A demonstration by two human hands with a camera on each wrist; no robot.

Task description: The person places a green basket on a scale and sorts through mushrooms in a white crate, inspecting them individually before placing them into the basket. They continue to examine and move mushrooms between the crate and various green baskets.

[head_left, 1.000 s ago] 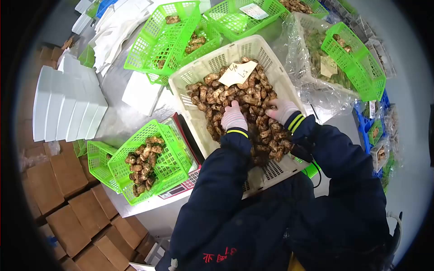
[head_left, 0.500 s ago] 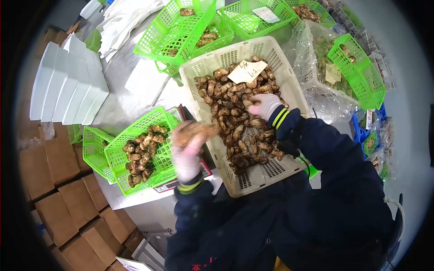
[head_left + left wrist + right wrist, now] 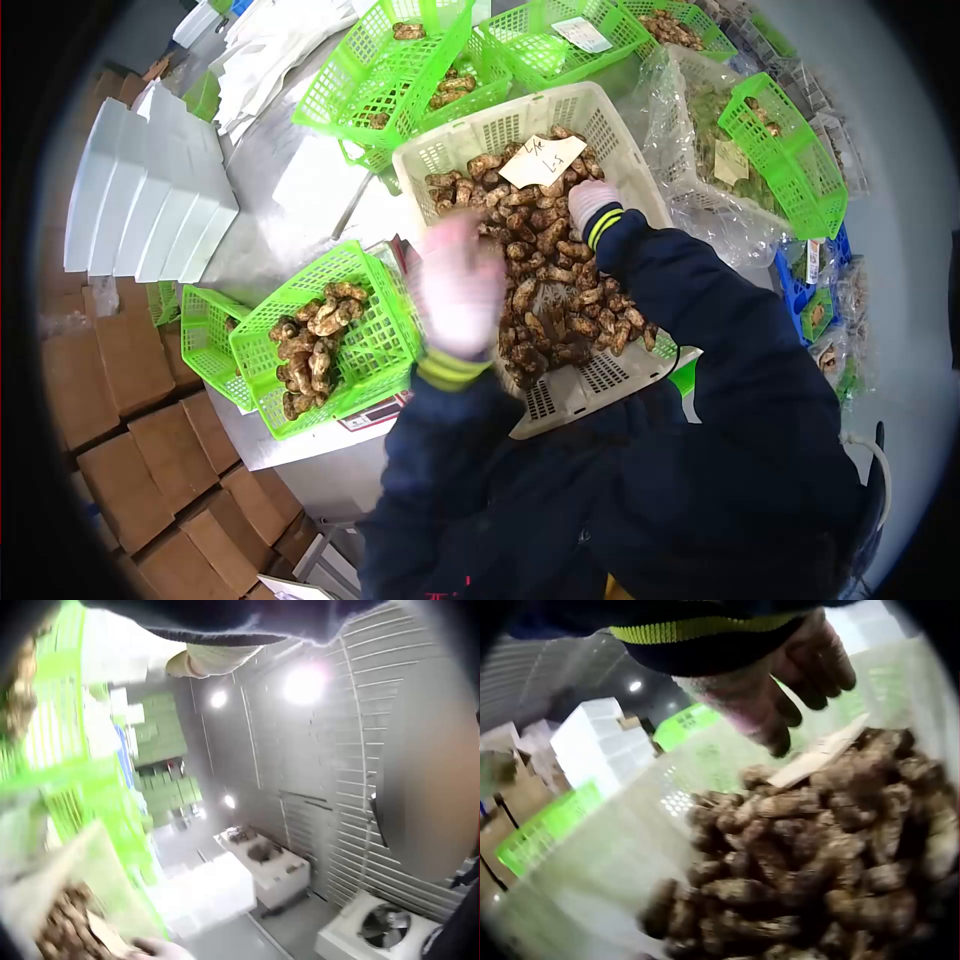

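A white crate (image 3: 420,160) holds a heap of brown mushrooms (image 3: 545,270) with a paper label (image 3: 543,160) on top. My right hand (image 3: 592,200), in a pale glove, rests among the mushrooms just below the label. In the right wrist view its fingers (image 3: 795,705) hang relaxed above the mushrooms (image 3: 817,855) and hold nothing. My left hand (image 3: 460,285) is blurred over the crate's left rim, fingers spread, with nothing seen in it. To its left a green basket (image 3: 380,340) on a scale (image 3: 375,412) holds a smaller pile of mushrooms (image 3: 305,350).
More green baskets (image 3: 390,60) stand behind the crate, and another (image 3: 790,150) sits on a plastic-lined crate at the right. White foam trays (image 3: 150,190) are stacked at the left. Cardboard boxes (image 3: 130,450) lie on the floor below the table edge.
My left hand carried mushrooms from the crate to the green basket, let them go, and swings back toward the crate. My right hand moved up the heap toward the label.
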